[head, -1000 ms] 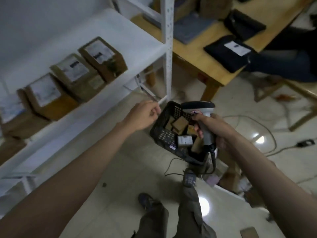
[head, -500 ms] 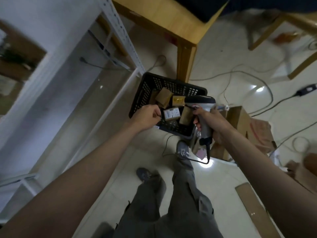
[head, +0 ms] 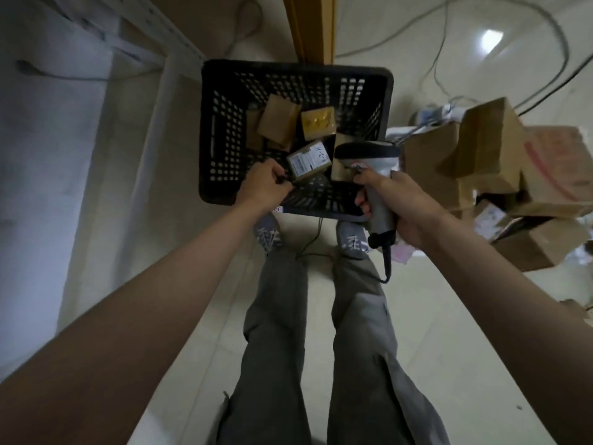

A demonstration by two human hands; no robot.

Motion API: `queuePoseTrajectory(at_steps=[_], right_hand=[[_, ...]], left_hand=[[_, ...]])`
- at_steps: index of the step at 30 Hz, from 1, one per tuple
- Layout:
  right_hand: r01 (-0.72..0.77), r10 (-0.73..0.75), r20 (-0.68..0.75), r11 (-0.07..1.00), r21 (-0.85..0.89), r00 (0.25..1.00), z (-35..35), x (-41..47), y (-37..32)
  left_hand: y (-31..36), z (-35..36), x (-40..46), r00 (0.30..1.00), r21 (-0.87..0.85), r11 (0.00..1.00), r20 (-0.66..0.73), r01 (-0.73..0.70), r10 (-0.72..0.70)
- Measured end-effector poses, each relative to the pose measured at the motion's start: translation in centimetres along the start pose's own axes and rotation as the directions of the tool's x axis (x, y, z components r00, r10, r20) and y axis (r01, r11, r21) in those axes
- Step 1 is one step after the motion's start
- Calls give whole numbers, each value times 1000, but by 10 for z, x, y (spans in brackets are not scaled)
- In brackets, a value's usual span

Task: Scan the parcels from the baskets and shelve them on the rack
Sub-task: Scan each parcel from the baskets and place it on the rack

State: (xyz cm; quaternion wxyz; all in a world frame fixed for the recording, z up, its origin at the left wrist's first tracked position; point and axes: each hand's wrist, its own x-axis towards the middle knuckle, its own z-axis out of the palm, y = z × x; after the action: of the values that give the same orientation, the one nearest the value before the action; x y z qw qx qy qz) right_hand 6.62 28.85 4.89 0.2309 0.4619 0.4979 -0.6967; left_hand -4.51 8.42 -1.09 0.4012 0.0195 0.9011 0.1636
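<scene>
A black plastic basket [head: 210,133] stands on the floor in front of my feet and holds several small cardboard parcels. One parcel with a white label [head: 309,160] lies near the basket's front, just right of my left hand [head: 263,184]. That hand hovers over the front rim with its fingers curled and nothing visibly held. My right hand [head: 390,200] grips the handle of a grey barcode scanner [head: 365,155], whose head sits over the basket's right front corner. Two more parcels, a brown one [head: 277,122] and a tape-wrapped one [head: 319,123], lie farther back.
The white rack's lower frame [head: 179,69] runs along the left. A wooden table leg [head: 313,24] stands behind the basket. Piled cardboard boxes [head: 481,155] crowd the right side, and cables [head: 439,53] trail across the tiled floor.
The view has tipped down from the rack shelf to the basket on the floor. My left hand dropped from near the rack post to the basket's front rim; the scanner stays gripped.
</scene>
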Motion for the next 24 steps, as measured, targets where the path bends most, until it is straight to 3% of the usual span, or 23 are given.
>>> queuePoseTrajectory(at_steps=[7,13,24], right_hand=[[13,-10,-20,989,150,1000,29,88,51],[158,-153,-122,987,27,981,54,154,92],[151,-154,-172,988,-31,973,80,238,135]], left_hand=[[-41,41,104,999,5,1000,-41,23,-23],[-76,71,174,994,-19,998,-86,61,-63],[-104,98,300,978,39,995,-192,87,-78]])
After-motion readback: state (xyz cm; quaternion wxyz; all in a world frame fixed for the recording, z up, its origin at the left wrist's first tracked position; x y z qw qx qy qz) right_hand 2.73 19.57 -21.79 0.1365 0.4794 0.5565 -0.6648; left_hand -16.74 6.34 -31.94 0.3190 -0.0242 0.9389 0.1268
